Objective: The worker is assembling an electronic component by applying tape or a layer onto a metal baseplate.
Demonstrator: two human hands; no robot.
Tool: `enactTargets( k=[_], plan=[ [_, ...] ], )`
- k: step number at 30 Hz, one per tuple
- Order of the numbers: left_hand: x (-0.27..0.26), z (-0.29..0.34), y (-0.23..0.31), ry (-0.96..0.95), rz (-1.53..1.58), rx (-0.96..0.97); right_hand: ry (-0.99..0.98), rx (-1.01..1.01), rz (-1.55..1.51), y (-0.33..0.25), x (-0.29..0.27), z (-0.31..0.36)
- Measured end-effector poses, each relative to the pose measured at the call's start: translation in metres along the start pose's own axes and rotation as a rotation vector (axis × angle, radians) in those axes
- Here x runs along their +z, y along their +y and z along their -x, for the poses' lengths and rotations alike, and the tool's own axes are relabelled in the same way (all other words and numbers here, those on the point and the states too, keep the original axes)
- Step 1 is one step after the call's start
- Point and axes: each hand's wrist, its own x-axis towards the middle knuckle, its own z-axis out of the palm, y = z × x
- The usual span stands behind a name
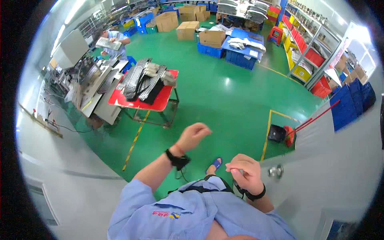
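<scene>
My left hand (194, 136) hangs in front of my body over the green floor, with its fingers curled in and nothing seen in them. My right hand (246, 172) is held at waist height, its fingers bent and the thumb close against them, also with no object showing. Dark bands are around both wrists, and a thin cable hangs below the left one. A round metal door knob (276, 171) on a grey door (316, 176) is the thing nearest my right hand, apart from it. Neither hand touches anything I can make out.
Ahead to the left stands a red-topped table (164, 103) stacked with keyboard-like panels (134, 82). Behind it a co-worker (124, 40) holds a similar panel at a workbench. A black dustpan (277, 133) sits right. Cardboard boxes (187, 31), blue crates (242, 58) and shelving (310, 46) lie farther off.
</scene>
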Motion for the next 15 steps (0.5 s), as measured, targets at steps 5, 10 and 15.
enactTargets(
  k=[5, 10, 15],
  plan=[
    [-0.077, -0.082, -0.074, 0.41, -0.118, -0.141, 0.075, 0.156, 0.237, 0.111, -0.124, -0.077],
    [-0.081, -0.16, -0.118, 0.532, -0.092, -0.259, 0.115, 0.211, 0.266, 0.212, -0.245, -0.156],
    [-0.02, -0.379, -0.128, 0.318, -0.228, -0.36, 0.161, 0.195, 0.332, 0.318, -0.365, -0.216]
  ],
)
